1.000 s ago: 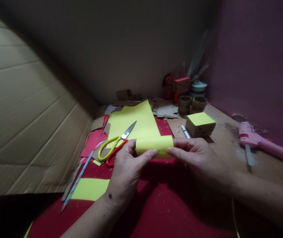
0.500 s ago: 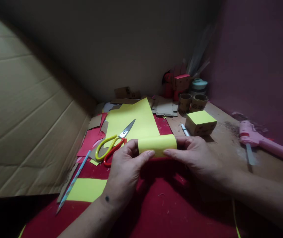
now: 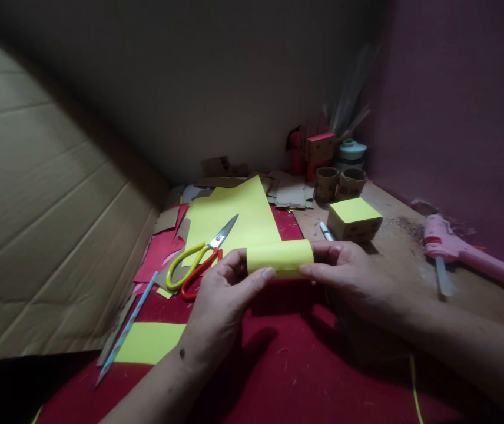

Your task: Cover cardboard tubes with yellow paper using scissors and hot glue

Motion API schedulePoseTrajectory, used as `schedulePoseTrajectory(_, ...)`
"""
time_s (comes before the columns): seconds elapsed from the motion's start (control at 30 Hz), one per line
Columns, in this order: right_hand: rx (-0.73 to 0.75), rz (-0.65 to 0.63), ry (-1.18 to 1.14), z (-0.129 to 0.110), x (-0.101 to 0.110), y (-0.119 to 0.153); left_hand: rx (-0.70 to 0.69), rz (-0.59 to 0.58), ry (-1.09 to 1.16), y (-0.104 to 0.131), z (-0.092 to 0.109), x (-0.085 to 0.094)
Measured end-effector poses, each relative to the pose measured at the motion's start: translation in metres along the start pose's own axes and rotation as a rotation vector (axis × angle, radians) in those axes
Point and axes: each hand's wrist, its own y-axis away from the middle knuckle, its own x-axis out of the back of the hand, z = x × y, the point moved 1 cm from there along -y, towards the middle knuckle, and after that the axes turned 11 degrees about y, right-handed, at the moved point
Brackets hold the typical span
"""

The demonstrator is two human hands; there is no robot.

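A yellow paper roll is held level between my two hands, above the red surface. My left hand grips its left end, thumb on the near side and fingers partly hidden behind. At the other end, my right hand pinches the roll with its thumb tip at the lower right edge. Just left of the roll lie scissors with yellow and red handles, their blades on a large yellow sheet. A smaller yellow piece lies beside my left forearm.
A striped pencil and red scraps are at the left, by a cardboard panel. To the right are a yellow-topped cardboard block, a white marker, cardboard tubes and a pink glue gun.
My right thumb has slid slightly right along the roll, away from my left thumb. The whole view has shifted a little. Both hands still hold the roll.
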Motion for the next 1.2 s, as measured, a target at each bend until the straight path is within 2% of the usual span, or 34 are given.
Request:
schedulePoseTrajectory(0.37,-0.009,0.038,0.011,0.008,-0.005,0.002,0.021,0.079,-0.077,0.002,-0.005,-0.004)
schedulePoseTrajectory(0.5,0.013,0.037,0.0,0.008,0.001,-0.001,0.053,0.02,-0.023,0.001,-0.002,0.0)
schedulePoseTrajectory(0.67,-0.01,0.007,0.021,0.004,0.0,0.0,0.02,-0.057,-0.009,-0.001,-0.003,0.001)
schedulePoseTrajectory(0.8,-0.012,-0.022,0.03,0.003,-0.005,0.002,0.005,0.022,-0.035,-0.004,-0.01,-0.002)
schedulePoseTrajectory(1.0,-0.021,0.028,0.076,0.006,-0.013,0.005,-0.045,0.142,-0.088,-0.004,-0.014,-0.005)
schedulePoseTrajectory(1.2,0.002,-0.006,0.033,0.007,-0.012,0.005,-0.038,0.157,-0.142,0.0,-0.01,-0.006)
